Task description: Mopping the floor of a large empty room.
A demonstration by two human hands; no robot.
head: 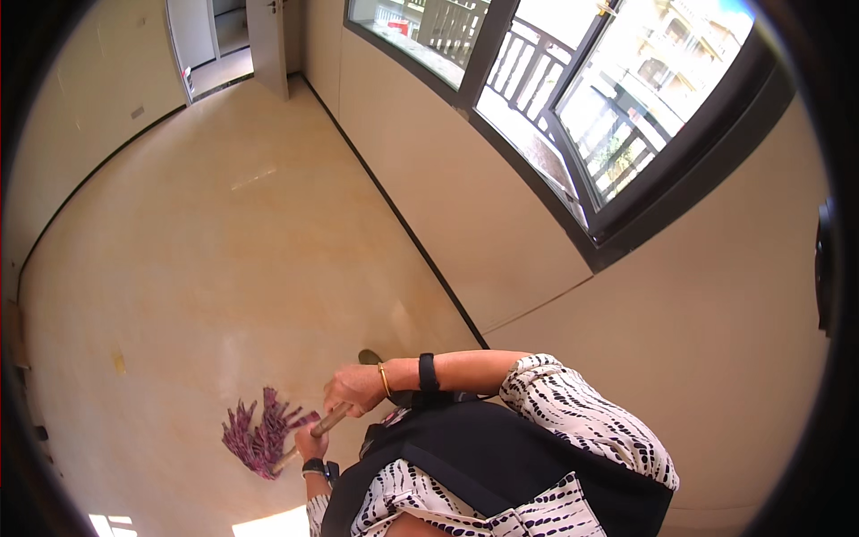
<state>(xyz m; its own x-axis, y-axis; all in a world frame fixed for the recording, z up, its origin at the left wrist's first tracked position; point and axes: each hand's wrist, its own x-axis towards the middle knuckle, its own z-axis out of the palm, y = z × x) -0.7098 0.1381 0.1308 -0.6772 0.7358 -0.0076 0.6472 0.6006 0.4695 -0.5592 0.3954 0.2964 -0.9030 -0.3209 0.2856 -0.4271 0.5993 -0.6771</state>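
Observation:
A mop with a wooden handle point(331, 420) and a head of purple-pink checked cloth strips point(258, 440) is held in both hands. My right hand point(354, 391), with a gold bangle and a black band at the wrist, is closed round the upper part of the handle. Lower down, nearer the cloth strips, my left hand point(312, 441) grips the same handle; a dark band is on that wrist. The strips lie spread on the shiny beige floor point(221, 268), left of my hands. My body hides the handle's upper end.
A beige wall point(429, 194) with a black skirting strip point(396, 208) runs along the right, below a dark-framed window point(590, 245) whose sash stands open. An open door point(267, 50) is at the far end. A shoe tip point(368, 356) shows beside my right hand.

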